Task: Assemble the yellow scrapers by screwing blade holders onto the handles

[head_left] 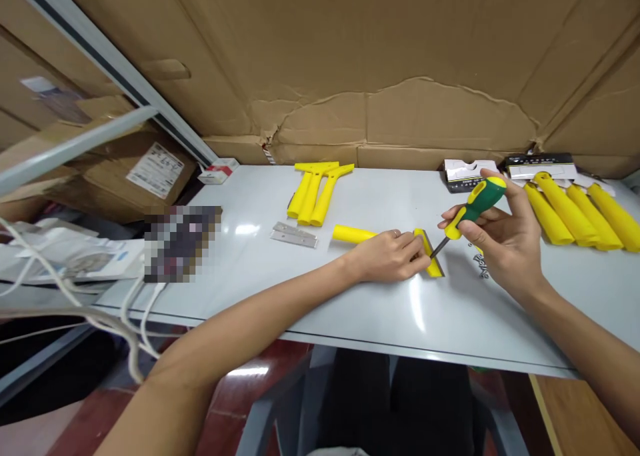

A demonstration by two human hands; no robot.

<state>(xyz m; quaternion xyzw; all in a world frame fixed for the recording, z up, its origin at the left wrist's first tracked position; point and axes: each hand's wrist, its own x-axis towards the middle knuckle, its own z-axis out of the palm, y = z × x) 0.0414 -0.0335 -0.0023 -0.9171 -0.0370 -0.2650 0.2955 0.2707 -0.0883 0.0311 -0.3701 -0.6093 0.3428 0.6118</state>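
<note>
My left hand [395,255] is closed on a yellow scraper [353,234] that lies on the grey table, its handle pointing left and its wide head at the right. A dark strip edges the head. Between the fingers of my right hand [505,233] is a green and yellow screwdriver [477,206], tilted, its shaft reaching down to the scraper head. Whether the tip sits in a screw is too small to tell. Small screws [481,267] lie beside my right hand. Several yellow scraper parts [320,193] and flat metal blades [294,235] rest left of the held scraper.
Several yellow handles [575,213] lie at the right by black and white packages [470,175]. A small red and white box [219,171] stands at the back left. White cables [137,309] hang over the left edge. Cardboard [400,123] backs the table [360,316].
</note>
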